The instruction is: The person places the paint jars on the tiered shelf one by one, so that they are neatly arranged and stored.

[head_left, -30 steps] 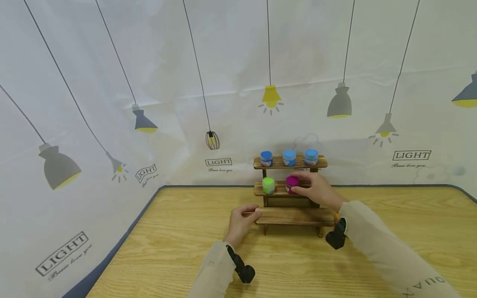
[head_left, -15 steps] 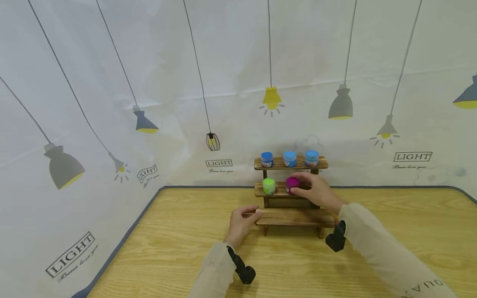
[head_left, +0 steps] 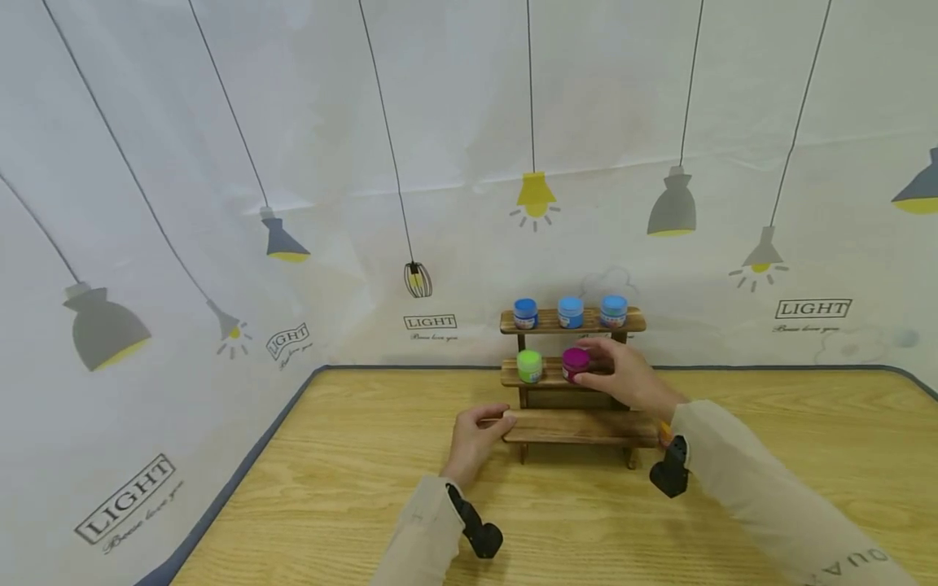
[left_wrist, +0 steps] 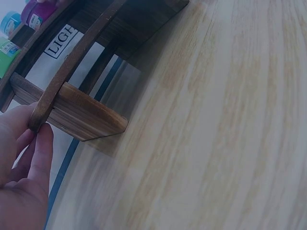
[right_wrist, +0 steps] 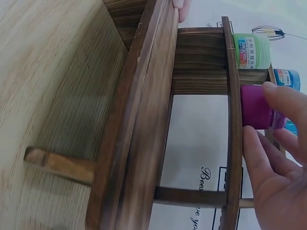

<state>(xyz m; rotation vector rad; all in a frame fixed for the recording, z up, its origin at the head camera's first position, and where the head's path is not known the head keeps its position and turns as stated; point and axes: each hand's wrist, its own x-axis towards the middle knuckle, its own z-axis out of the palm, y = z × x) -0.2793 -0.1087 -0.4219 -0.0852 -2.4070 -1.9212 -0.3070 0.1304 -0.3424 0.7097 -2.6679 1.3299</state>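
A small three-tier wooden display stand (head_left: pixel 582 425) stands on the table by the wall. My left hand (head_left: pixel 472 439) pinches the left end of its lowest shelf, thumb on top and fingers beneath in the left wrist view (left_wrist: pixel 26 163). On the middle shelf sits a purple paint jar (right_wrist: pixel 254 106), upright, with the thumb and fingers of my right hand (head_left: pixel 628 376) around its right side. Beside it on the left is a light green paint jar (head_left: pixel 529 366). Along the top shelf stand a dark blue jar (head_left: pixel 525 313) and two lighter blue jars (head_left: pixel 570 312).
A white wall covering (head_left: pixel 469 244) printed with hanging lamps rises behind the stand and on the left. The wood-grain table (head_left: pixel 352 456) spreads around the stand's feet. A black wrist camera (head_left: pixel 479 533) sits on the left forearm, and another (head_left: pixel 670 468) on the right.
Both hands stay at the same places on the stand and the purple paint jar. The right wrist and forearm have shifted slightly to the right; the head view has moved a little.
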